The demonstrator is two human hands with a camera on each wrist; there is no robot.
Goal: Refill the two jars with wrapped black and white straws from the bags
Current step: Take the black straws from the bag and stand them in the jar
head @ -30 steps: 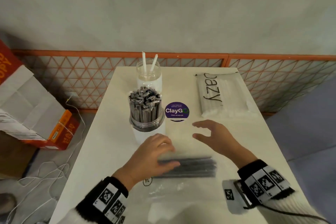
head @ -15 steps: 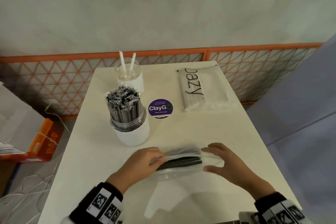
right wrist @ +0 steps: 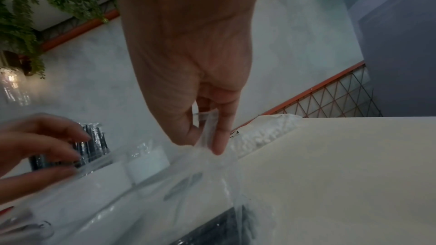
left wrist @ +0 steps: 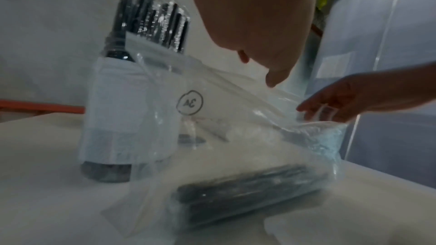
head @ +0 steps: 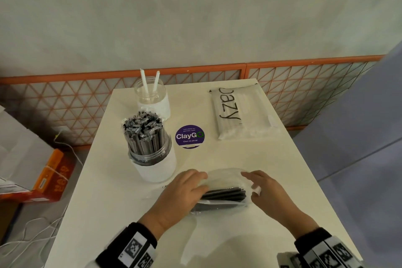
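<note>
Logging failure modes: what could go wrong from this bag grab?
1. The black jar is packed and stands right beside the left hand; lifting the bag could knock it over.
2. The right hand only pinches thin film, so the black straws inside may slide or spill.
3. The white jar holds two straws; its refill bag lies untouched.
</note>
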